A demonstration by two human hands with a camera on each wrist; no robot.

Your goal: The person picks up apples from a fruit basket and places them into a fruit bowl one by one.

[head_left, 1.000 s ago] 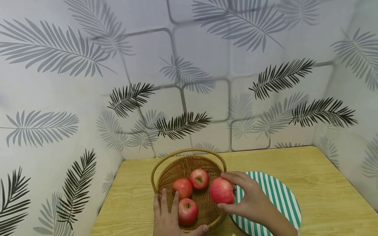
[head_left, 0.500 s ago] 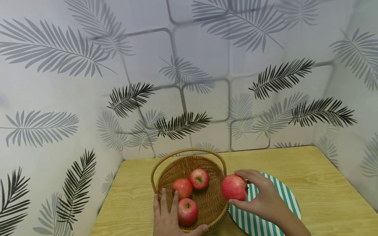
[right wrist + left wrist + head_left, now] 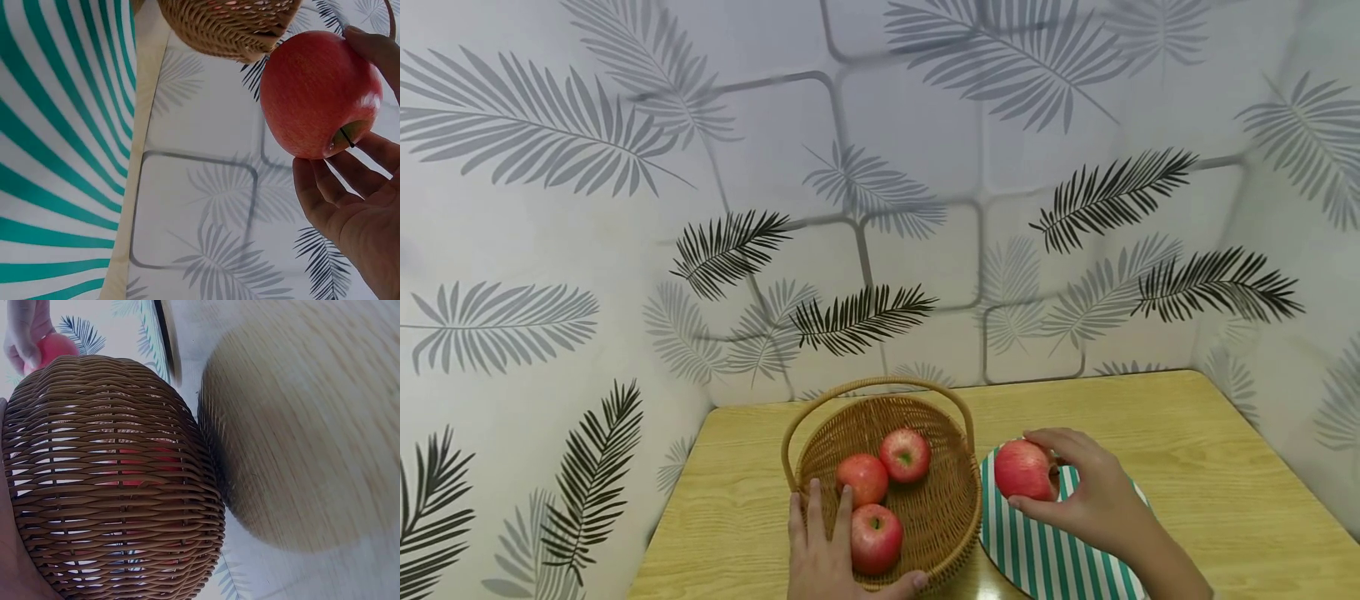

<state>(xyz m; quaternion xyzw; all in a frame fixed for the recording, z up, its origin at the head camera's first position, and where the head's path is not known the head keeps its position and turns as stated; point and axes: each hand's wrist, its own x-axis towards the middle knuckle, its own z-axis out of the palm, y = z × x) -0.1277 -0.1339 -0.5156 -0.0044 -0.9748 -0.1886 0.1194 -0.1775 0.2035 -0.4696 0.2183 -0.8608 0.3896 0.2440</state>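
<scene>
My right hand holds a red apple between thumb and fingers, above the green-and-white striped round mat. In the right wrist view the apple shows its stem end, and the fingertips press its side. The brown wicker basket stands left of the mat. Inside lie three apples: one at the back, one in the middle and one in front. My left hand rests on the basket's near left rim with straight, spread fingers, the thumb along the front edge.
An arched handle rises over the basket. The wooden table reaches back to a wall with a leaf pattern, and walls stand at both sides. The left wrist view shows the basket's woven outside close up.
My right hand has carried the apple rightward, from over the basket's right side to over the striped mat. My left hand and the basket have stayed nearly still.
</scene>
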